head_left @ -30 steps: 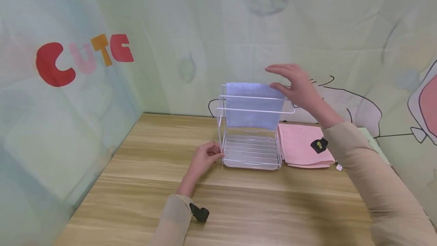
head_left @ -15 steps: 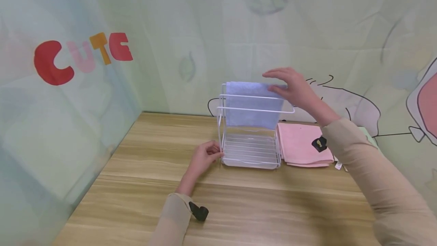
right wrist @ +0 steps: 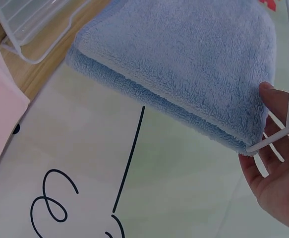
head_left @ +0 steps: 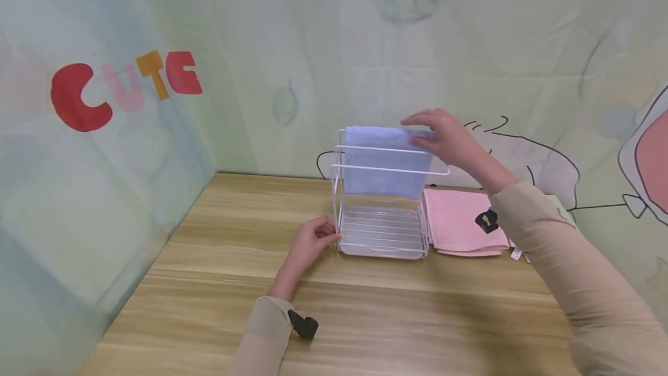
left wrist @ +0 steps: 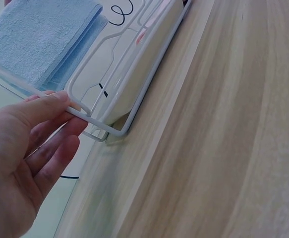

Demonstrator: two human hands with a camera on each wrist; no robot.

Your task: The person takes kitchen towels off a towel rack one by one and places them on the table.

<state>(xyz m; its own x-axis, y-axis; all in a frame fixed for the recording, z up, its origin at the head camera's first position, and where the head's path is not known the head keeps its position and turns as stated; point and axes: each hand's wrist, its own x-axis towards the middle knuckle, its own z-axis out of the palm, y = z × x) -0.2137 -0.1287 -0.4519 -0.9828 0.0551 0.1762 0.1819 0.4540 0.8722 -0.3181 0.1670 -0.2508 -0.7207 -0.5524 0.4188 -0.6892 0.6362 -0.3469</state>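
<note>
A white wire rack (head_left: pixel 383 247) with a clear tray in its base stands on the table. Over its rear top bar hangs a folded blue towel (head_left: pixel 383 161), its layered edges showing in the right wrist view. My left hand (head_left: pixel 309 242) pinches the lower left wire of the rack between thumb and fingers. At the towel's upper right corner, my right hand (head_left: pixel 443 135) has its thumb on the near face and its fingers on the far side, partly behind the cloth and the bar. The rack's two front bars carry no cloth.
A folded pink towel (head_left: pixel 461 219) lies just right of the rack, partly covered by the right sleeve. Beyond it shows some pale green cloth (head_left: pixel 561 210). A printed curtain (head_left: pixel 292 45) hangs behind and left of the wooden table (head_left: pixel 219 248).
My right hand has lowered slightly, and its thumb and fingers have come down around the blue towel's top right corner. The left hand keeps its grip on the rack.
</note>
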